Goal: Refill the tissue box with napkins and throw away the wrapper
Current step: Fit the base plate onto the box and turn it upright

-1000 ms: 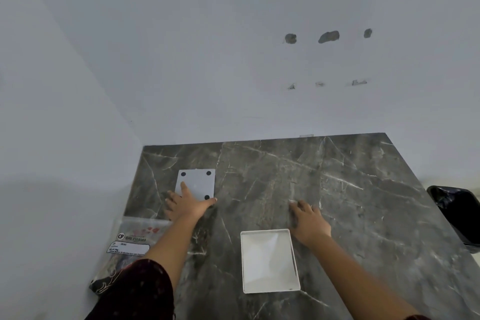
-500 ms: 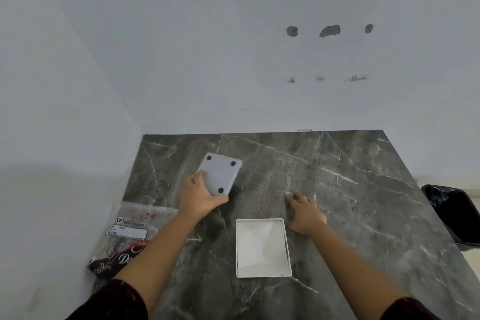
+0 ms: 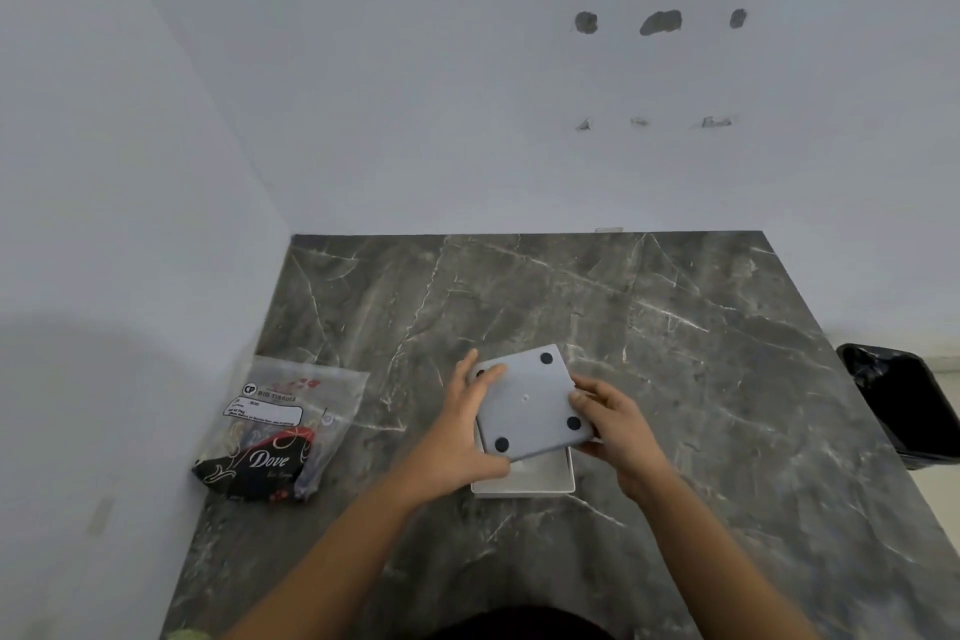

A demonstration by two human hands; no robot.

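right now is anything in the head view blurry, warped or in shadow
Head view: wide-angle warp bends the counter edges and walls; soft, even light, no glare; a faint shadow on the left wall; the napkin pack print is partly legible; left hand, right hand and grey panel are slightly soft.

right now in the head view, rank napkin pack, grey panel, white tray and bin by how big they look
1. napkin pack
2. bin, cut off at the frame edge, so unsure against the pack
3. grey panel, held nearer the camera
4. white tray, mostly hidden under the panel, so its rank is unsure
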